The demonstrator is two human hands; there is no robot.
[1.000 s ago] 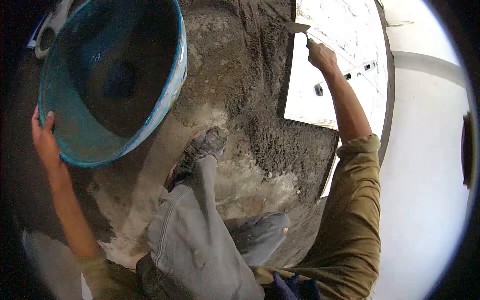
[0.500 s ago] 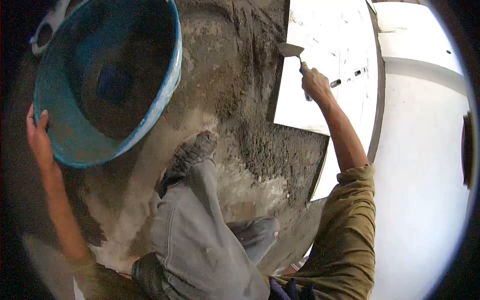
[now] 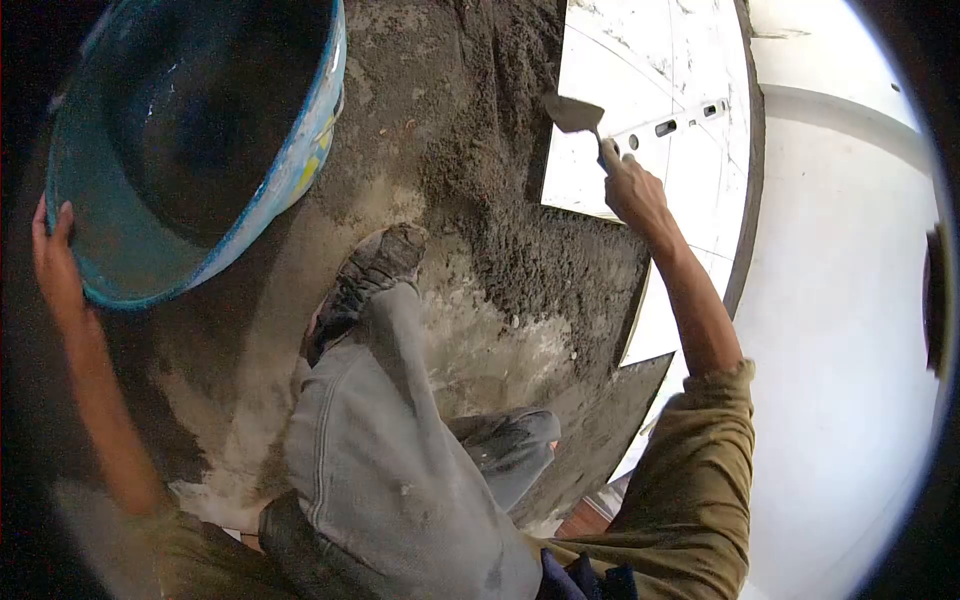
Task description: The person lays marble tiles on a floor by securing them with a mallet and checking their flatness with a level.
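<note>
My left hand grips the near left rim of a big blue tub, thumb over the lip and fingers outside. The tub leans with its mouth turned toward me, its inside dark with a greyish residue. In my right hand is a pointing trowel, its handle wrapped by my fingers. The flat grey blade hovers over the left edge of the white tiles, beside the rough mortar. Just past my right knuckles lies a spirit level with oval slots.
My shoe and bent legs in grey trousers occupy the floor between tub and tiles. A white wall rises along the right. Bare, dusty concrete shows near my foot, with rough mortar beyond it.
The tub and my left hand have shifted up and left in view. My right hand and trowel sit slightly lower, and more of the spirit level shows.
</note>
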